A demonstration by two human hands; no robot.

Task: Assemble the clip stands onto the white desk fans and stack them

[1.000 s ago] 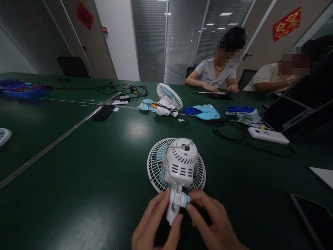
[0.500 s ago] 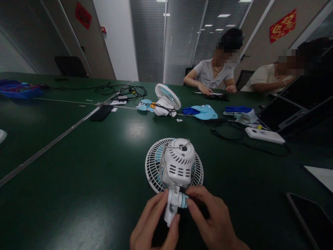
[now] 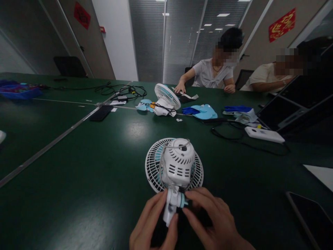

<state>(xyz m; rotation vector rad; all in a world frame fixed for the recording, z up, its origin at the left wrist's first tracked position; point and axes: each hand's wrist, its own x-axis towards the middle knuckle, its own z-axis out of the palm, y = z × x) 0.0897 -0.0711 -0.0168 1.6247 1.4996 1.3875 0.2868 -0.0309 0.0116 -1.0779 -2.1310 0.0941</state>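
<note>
A white clip-style fan (image 3: pixel 179 163) lies face down on the dark green table, its round grille under the motor housing and a thin cord looped around it. Its white clamp bracket (image 3: pixel 169 211) points toward me. My left hand (image 3: pixel 154 220) pinches this bracket between fingers and thumb. On the bracket's right side sits a light blue knob (image 3: pixel 182 200). The index finger and thumb of my right hand (image 3: pixel 212 217) are around that knob, above and below it, and one wing of it shows between them.
Farther back stand a second fan (image 3: pixel 166 100), light blue fan blades (image 3: pixel 205 112) and gloves (image 3: pixel 238 110). A phone (image 3: pixel 312 218) lies at right, near a white power strip (image 3: pixel 264 134). Two people sit across the table; a black monitor-like panel (image 3: pixel 296 100) stands at right.
My right fingers have shifted around the knob, which now shows a wing turned outward. My left hand keeps its hold. Across the table, a person's hand has moved left with a dark flat item.
</note>
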